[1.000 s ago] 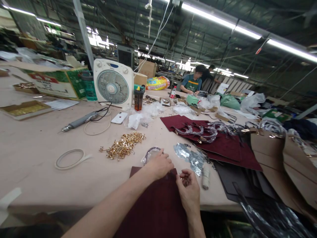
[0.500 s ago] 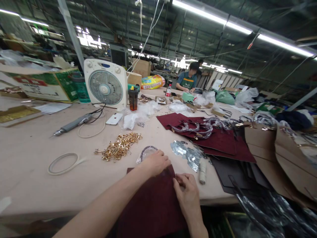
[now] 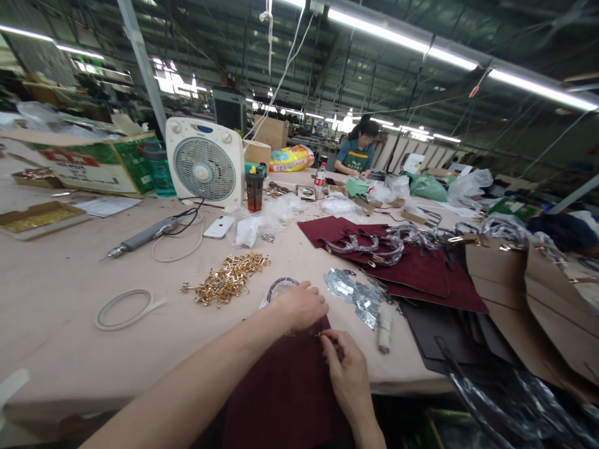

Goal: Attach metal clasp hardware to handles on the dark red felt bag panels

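A dark red panel (image 3: pixel 285 393) hangs over the table's front edge, with a plastic-wrapped handle (image 3: pixel 281 285) at its top. My left hand (image 3: pixel 304 307) lies over the panel's top edge, fingers bent; what they grip, if anything, is hidden beneath them. At the panel's upper right, my right hand (image 3: pixel 344 358) pinches a tiny gold-coloured piece against the panel. Beyond my left hand is a heap of gold fasteners (image 3: pixel 229 277). Thin metal plates (image 3: pixel 355 293) lie to the right, beside a pale roll (image 3: pixel 384 330).
Dark red panels with wrapped handles (image 3: pixel 421 268) are stacked at right, near brown pieces (image 3: pixel 496 274). At left are a tape ring (image 3: pixel 124 310), a grey corded tool (image 3: pixel 143 238), a phone (image 3: pixel 219 227) and a fan (image 3: pixel 204 162). A person (image 3: pixel 358 149) sits across the table.
My right hand has moved slightly left along the panel's top, and a small gold piece now shows at its fingertips. My left hand has shifted slightly right. The view has shifted a little.
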A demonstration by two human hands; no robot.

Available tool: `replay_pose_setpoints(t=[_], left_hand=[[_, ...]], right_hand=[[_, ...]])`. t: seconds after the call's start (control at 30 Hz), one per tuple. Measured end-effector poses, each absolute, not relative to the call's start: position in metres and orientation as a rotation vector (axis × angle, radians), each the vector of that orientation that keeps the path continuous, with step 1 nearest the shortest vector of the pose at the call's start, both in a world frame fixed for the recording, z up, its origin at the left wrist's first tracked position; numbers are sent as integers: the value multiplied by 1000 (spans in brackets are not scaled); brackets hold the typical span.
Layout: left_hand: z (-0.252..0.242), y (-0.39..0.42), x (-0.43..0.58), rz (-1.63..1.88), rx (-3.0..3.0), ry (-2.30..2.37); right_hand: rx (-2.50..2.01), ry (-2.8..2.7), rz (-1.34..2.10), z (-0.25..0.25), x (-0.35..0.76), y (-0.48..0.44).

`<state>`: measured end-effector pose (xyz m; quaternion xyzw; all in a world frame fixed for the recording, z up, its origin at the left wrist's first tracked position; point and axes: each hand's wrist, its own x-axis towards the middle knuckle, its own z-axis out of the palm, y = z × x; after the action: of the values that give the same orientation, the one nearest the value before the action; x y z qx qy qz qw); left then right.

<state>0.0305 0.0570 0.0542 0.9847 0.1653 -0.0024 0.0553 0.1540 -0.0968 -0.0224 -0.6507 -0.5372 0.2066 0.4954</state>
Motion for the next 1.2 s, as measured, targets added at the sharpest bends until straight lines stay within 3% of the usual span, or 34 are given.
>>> replay_pose_setpoints(t=[0.17,0.33,0.5,0.73,0.87,1.2], left_hand=[[67,53,44,100,2762,664],[63,41,66,271,2468,821],[57,34,68,372,2227,841],[50,29,8,361,2284,1190],[35,16,-9,195,2477,1283],[15,23,-1,222,2395,1260]], right_hand=[[-1549,-1266,590,-30,156,-97],[-1515,-1448,450,-26,146,-94],[-1606,-1203,440,-30,155,-81],[-1496,-980,766,-24,171,-73],[-1502,-982,778,-20,168,-74],[-1525,-1064,708,-30,166,-78]])
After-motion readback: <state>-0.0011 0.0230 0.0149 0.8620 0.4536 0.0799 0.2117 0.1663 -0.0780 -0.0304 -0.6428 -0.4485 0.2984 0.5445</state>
